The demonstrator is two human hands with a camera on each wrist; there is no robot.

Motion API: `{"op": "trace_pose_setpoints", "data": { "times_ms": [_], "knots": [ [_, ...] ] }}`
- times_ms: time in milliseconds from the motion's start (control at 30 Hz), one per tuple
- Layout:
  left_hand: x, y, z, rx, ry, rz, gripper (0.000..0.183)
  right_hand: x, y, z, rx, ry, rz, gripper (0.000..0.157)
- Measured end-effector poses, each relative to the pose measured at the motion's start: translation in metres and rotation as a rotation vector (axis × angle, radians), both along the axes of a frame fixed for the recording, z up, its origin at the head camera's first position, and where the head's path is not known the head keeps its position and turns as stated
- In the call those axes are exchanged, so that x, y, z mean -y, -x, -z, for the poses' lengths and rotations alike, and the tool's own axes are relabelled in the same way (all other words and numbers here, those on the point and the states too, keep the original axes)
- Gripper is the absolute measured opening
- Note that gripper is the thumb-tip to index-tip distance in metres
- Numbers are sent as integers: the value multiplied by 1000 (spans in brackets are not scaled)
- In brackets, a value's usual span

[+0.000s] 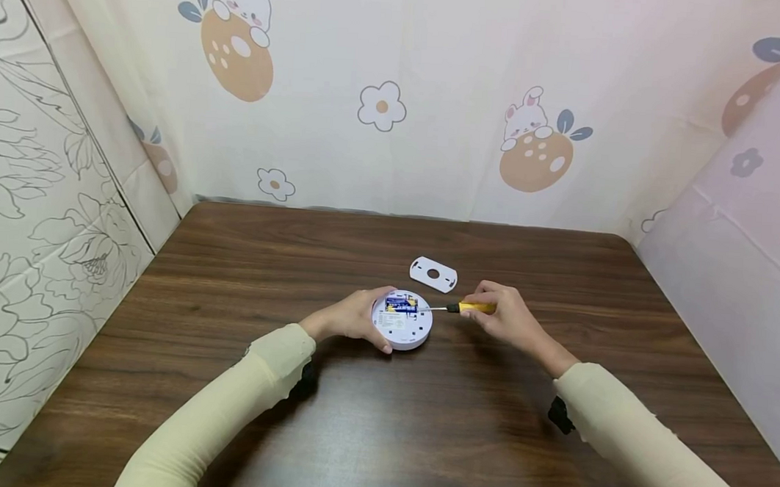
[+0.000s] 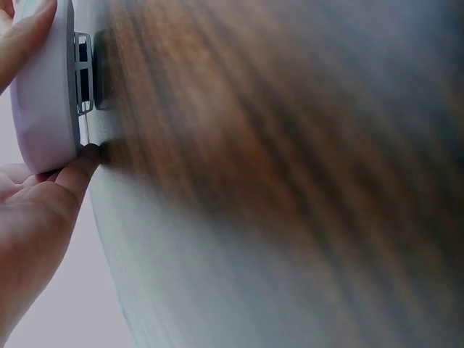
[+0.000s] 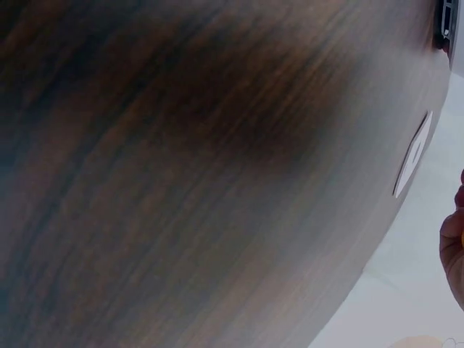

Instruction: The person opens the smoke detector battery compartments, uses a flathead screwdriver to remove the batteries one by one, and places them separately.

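Note:
A round white smoke detector has its back turned up, showing blue-and-yellow batteries in an uncovered compartment. My left hand grips its left side, thumb at the near rim and fingers at the far one. In the left wrist view, the detector's white casing sits between thumb and fingers, with a slotted vent facing the table. My right hand pinches a yellow-and-black screwdriver from the right. Its thin metal shaft points left, the tip at the right end of the batteries.
Just behind the detector, a white oval mounting plate with a round centre hole lies on the dark wooden table. Patterned curtains hang close along the table's back and sides.

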State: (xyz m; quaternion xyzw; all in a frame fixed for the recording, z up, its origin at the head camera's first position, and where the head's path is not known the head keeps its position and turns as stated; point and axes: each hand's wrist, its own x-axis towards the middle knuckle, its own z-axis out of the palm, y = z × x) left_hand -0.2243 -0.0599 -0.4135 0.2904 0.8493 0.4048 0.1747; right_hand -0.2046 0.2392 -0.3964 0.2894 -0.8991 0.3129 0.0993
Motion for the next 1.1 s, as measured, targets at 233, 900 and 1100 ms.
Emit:
{"op": "trace_pose_setpoints", "data": {
  "times_ms": [233,900,1100],
  "knots": [
    [0,0,-1,11,2,-3,106,0,-1,4,33,12,28,14],
    [1,1,3,14,-4,-16,109,0,-2,9,111,37,64,14],
    [1,1,3,17,8,-16,110,-2,-1,11,117,36,68,15]
  ]
}}
